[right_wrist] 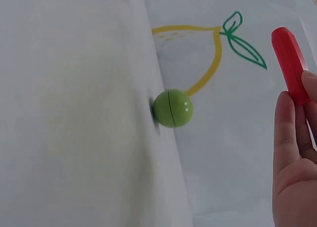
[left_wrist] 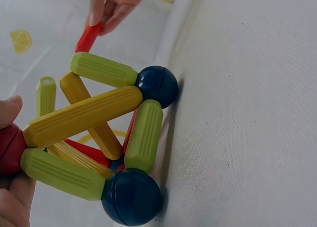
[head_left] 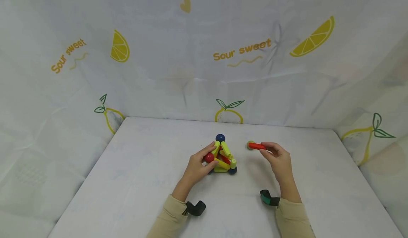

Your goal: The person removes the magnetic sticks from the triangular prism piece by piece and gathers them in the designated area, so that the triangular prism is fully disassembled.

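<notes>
Near the middle of the head view, a structure of rods and balls (head_left: 222, 163) stands on the white table (head_left: 127, 181), and the left hand (head_left: 198, 165) holds it at its left side. In the left wrist view the thumb lies above and the fingers below the red ball (left_wrist: 11, 150), curled round it; this grip probably steadies the frame from a raised corner while the near blue ball (left_wrist: 131, 197) and the other blue ball (left_wrist: 157, 86) bear on the tabletop. A yellow rod (left_wrist: 81, 117) and a light green rod (left_wrist: 62, 173) run from the red ball to those two balls, so holding there likely braces several joints at once. To the right in the head view, the right hand (head_left: 279, 162) pinches a red rod (head_left: 256, 146) by one end between thumb and fingertips, barely parted by its thickness; the far end points left and sticks out bare, which seems to keep that tip free for contact. The rod overlaps a green ball (right_wrist: 172, 108) in the head view, but the right wrist view shows them well apart, the ball resting on the table near its edge, untouched by either hand.
</notes>
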A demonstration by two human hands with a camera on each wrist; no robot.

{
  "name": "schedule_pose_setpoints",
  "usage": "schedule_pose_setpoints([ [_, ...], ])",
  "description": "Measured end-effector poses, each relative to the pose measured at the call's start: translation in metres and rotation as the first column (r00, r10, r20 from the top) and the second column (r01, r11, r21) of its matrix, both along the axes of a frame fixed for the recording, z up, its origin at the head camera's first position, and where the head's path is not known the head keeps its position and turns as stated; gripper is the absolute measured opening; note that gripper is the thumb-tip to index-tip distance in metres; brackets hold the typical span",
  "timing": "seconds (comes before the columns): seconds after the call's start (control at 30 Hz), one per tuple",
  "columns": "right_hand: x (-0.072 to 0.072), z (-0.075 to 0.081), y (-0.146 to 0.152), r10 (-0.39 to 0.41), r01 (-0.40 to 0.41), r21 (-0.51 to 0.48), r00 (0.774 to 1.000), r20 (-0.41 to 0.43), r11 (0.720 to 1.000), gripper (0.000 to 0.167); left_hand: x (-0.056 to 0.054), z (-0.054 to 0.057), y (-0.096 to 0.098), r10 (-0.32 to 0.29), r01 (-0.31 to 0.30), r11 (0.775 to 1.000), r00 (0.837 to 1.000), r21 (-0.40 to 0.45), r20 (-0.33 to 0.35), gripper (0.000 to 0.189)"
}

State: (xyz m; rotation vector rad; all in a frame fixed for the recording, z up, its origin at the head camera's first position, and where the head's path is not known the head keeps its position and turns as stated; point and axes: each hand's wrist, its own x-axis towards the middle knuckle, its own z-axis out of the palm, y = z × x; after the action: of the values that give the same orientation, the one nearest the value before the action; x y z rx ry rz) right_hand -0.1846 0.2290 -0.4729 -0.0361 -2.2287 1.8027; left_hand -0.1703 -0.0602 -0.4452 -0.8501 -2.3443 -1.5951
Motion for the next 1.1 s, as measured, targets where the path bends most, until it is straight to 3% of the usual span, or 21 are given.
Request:
schedule_pose_setpoints([
  [0.23,-0.001,-0.006,0.018,-0.094,0.091,0.024,0.987,0.133,0.996,0.043,-0.001,-0.001,-0.001,-0.017,0.017,1.000,1.000,0.003,-0.025,0.045],
  [0.5,-0.009,-0.023,0.031,-0.118,0.097,0.110,0.971,0.206,0.989,0.042,-0.001,-0.002,-0.001,-0.006,0.007,1.000,0.999,0.003,-0.034,0.045],
  [0.8,-0.016,-0.040,0.038,-0.120,0.092,0.121,0.959,0.256,0.988,0.043,-0.001,-0.003,-0.003,-0.038,0.039,0.999,0.999,0.014,-0.033,0.043],
  [1.1,-0.027,-0.044,0.040,-0.176,0.103,0.282,0.953,0.245,0.954,0.035,-0.001,-0.003,-0.003,-0.042,0.043,0.999,0.999,0.023,-0.014,0.043],
])
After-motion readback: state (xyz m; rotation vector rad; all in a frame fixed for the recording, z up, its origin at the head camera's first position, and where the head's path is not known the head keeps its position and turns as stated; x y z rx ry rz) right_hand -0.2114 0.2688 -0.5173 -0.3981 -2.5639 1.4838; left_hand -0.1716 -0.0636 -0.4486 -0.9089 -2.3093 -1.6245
